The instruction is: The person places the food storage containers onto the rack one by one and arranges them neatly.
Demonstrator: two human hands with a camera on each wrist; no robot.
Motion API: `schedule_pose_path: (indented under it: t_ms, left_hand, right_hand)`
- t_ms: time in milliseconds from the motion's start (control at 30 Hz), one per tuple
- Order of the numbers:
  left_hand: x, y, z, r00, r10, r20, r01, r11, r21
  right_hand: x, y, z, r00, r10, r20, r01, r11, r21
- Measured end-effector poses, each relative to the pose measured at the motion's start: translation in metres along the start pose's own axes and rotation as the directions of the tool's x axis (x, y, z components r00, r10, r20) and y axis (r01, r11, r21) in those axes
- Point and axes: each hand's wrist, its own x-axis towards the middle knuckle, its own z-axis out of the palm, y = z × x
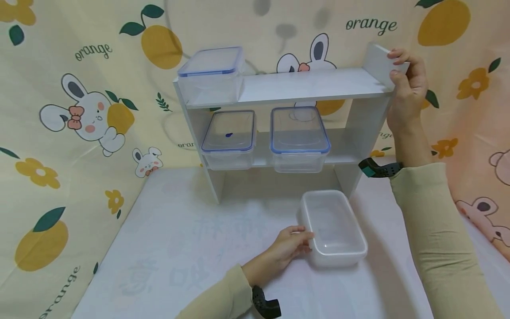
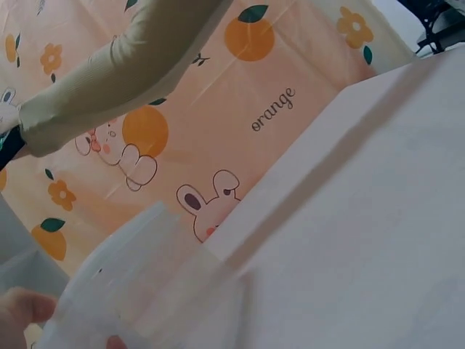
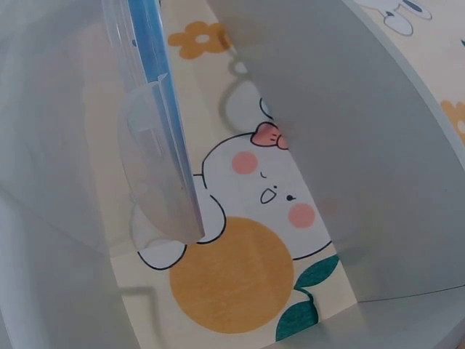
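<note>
A translucent plastic food container [image 1: 334, 223] with no lid on it stands on the table in front of the shelf. My left hand [image 1: 284, 250] pinches its near left wall; in the left wrist view fingertips [image 2: 29, 309] show at the container's edge [image 2: 156, 283]. Up at the top right, my right hand [image 1: 410, 88] grips the raised end panel [image 1: 380, 64] of the white shelf [image 1: 303, 84], its fingers bent over the panel's edge. The right wrist view looks into the shelf, where a blue-rimmed lid [image 3: 156, 94] hangs close by; the right hand is out of that view.
A blue-lidded container [image 1: 211, 73] sits on the shelf top at the left. On the middle board stand two more, a left one [image 1: 229, 139] and a right one [image 1: 299, 139], both jutting past the front edge. A patterned cloth [image 1: 91, 146] hangs behind the white table [image 1: 167, 248].
</note>
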Motion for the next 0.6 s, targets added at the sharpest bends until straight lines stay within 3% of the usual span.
schedule_pose_path:
  t_ms: [200,400,600]
  left_hand:
    - [-0.005,-0.002,0.001,0.999,-0.001,0.042,0.000,1.000,0.017]
    - [0.001,-0.004,0.000,0.999,0.014,0.050,-0.016,0.999,0.028]
    - [0.007,-0.005,-0.003,0.994,0.022,0.109,-0.024,1.000,0.019]
  right_hand:
    - [0.000,-0.002,0.000,1.000,0.012,-0.007,-0.011,1.000,0.014]
    - [0.001,0.002,-0.001,1.000,-0.012,-0.002,0.012,1.000,0.004]
    - [0.000,0.001,-0.001,1.000,0.004,0.003,-0.004,1.000,0.014]
